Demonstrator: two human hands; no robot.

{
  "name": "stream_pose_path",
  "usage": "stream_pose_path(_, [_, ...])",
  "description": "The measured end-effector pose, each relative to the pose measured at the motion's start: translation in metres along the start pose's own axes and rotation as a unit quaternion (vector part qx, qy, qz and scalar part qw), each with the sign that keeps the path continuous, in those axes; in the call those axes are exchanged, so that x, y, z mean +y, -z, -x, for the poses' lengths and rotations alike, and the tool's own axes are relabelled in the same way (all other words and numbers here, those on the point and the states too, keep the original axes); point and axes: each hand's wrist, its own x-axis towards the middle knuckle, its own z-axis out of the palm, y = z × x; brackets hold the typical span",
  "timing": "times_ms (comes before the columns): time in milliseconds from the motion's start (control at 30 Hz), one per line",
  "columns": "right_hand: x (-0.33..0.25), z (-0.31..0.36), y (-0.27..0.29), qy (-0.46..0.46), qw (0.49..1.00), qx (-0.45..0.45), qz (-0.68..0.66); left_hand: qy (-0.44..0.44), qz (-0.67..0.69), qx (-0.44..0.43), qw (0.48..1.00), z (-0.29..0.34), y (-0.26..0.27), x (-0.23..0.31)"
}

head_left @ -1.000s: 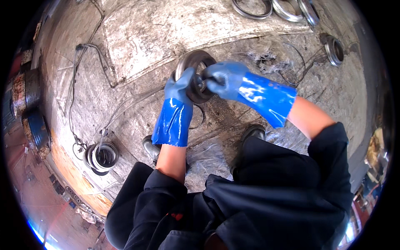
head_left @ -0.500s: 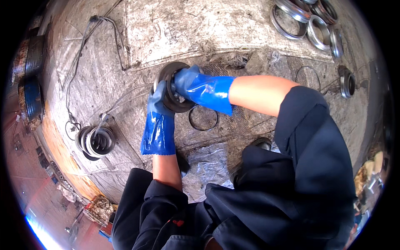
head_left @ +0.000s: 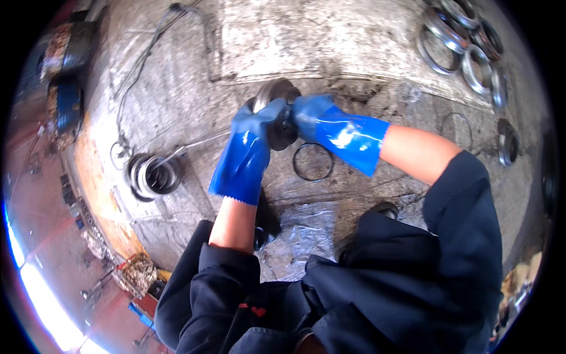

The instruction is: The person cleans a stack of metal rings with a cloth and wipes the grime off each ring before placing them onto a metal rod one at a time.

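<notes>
Both my hands wear blue rubber gloves and grip one round metal part (head_left: 275,94), a grey disc-like ring with a dark centre, held above a dirty concrete floor. My left hand (head_left: 253,127) clasps its left side and lower rim. My right hand (head_left: 309,115) holds its right side, fingers wrapped over the dark middle. Much of the part is hidden by the gloves. A thin dark ring (head_left: 313,161) lies flat on the floor just below my right wrist.
A stack of metal rings (head_left: 150,175) sits on the floor at the left, with a wire running to it. Several more rings (head_left: 466,41) lie at the upper right, and one (head_left: 508,141) at the right. My dark shoes (head_left: 383,209) stand on a crumpled plastic sheet (head_left: 303,230).
The view has shifted, so hands and part appear further left than a second ago. Both hands keep hold of the round part; my right forearm now reaches in more level from the right.
</notes>
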Motion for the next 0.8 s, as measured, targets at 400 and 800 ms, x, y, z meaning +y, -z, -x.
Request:
stream_pose_path(400, [-0.004,0.011,-0.035,0.179,0.949,0.224,0.134,0.146,-0.024,0.208,0.967,-0.002,0.181,0.025])
stream_pose_path(800, [-0.039,0.052,0.011,0.2,0.96,0.161,0.109,0.085,-0.061,0.323,0.941,0.035,0.34,0.009])
